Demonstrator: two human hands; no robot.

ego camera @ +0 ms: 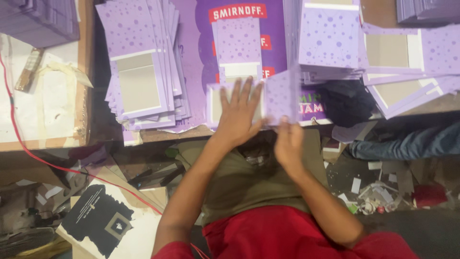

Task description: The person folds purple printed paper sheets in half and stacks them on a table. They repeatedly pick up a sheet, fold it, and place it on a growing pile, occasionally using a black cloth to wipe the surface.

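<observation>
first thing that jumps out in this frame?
Purple spotted card sheets: fanned stacks at upper left and upper right. At centre, the left hand lies flat on a sheet, and the right hand lifts its flap. A red cable runs down the left side.

The lilac card sheet (280, 98) at the centre of the frame looks like thin printed paperboard, matt, with a pale spotted pattern; its inner panel is bare grey board. The stack of lilac sheets (141, 67) at the upper left shows the same matt print around unprinted grey-brown rectangles, dull and slightly rough. The purple printed board (199, 57) beneath them has a smoother, faintly glossy face. The worktable edge (158, 135) is worn, raw wood. At the far left, a brush (28, 69) with a wooden handle lies on stained white paper (52, 110). The red cord (19, 139) looks like smooth plastic.
</observation>
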